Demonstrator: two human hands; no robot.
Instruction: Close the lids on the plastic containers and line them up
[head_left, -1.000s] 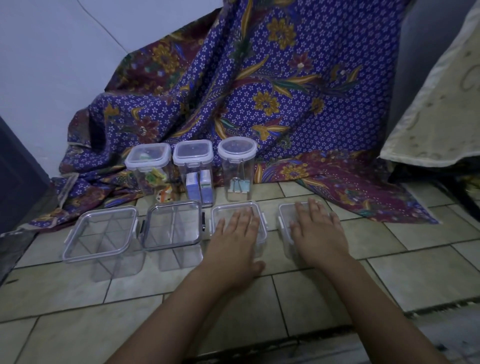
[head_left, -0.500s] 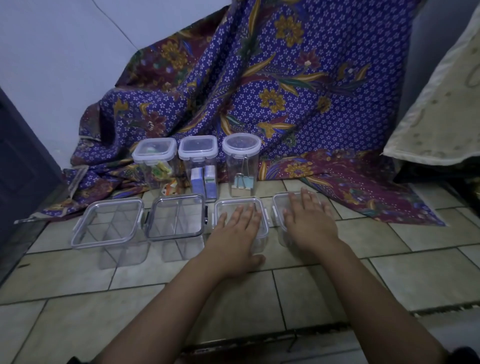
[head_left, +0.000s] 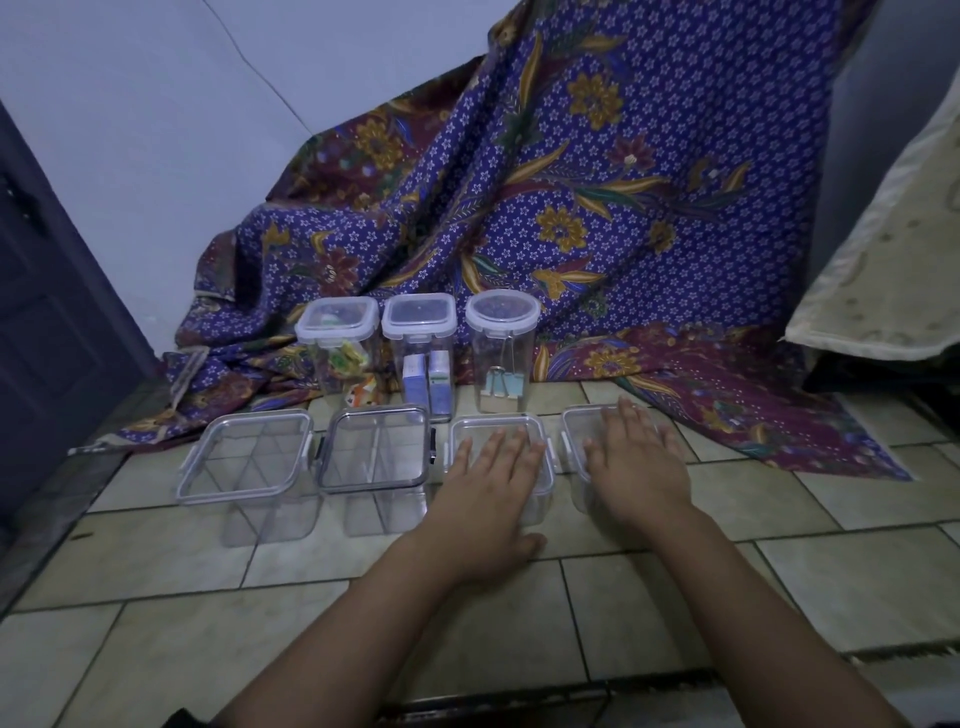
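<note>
A front row of clear square plastic containers stands on the tiled floor. My left hand lies flat, fingers spread, on the lid of the third container. My right hand lies flat on the lid of the fourth container at the right end. To the left, a divided container with a dark-clipped lid and another with a lid stand untouched. Behind them, three taller lidded containers hold small items: colourful bits, blue boxes, binder clips.
A purple floral cloth drapes down the wall and onto the floor behind the containers. A dark door stands at the left. A pale cushion leans in at the right. Bare tiles lie in front of the row.
Both hands stay flat on the two right-hand lids. The view has shifted slightly, so the containers sit a little further right and higher in the frame.
</note>
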